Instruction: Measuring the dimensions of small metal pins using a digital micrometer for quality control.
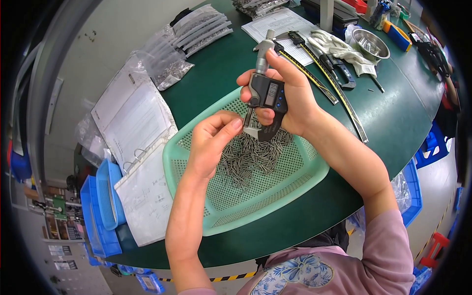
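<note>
My right hand (295, 96) is wrapped round a digital micrometer (268, 93) with a grey thimble, a black body and a small display. It is held tilted above a pale green perforated basket (223, 223). Many thin metal pins (253, 160) lie heaped in the basket. My left hand (209, 142) is closed, thumb and forefinger pinched together right beside the micrometer's measuring gap. Whatever sits between those fingertips is too small and covered to make out.
Left of the basket lies an open ring binder (142, 147), with blue trays (101, 216) beyond it. Bagged parts (201, 29) are at the back. Calipers (334, 88), white gloves (339, 49), a metal bowl (371, 44) and another micrometer (341, 73) lie at the right back.
</note>
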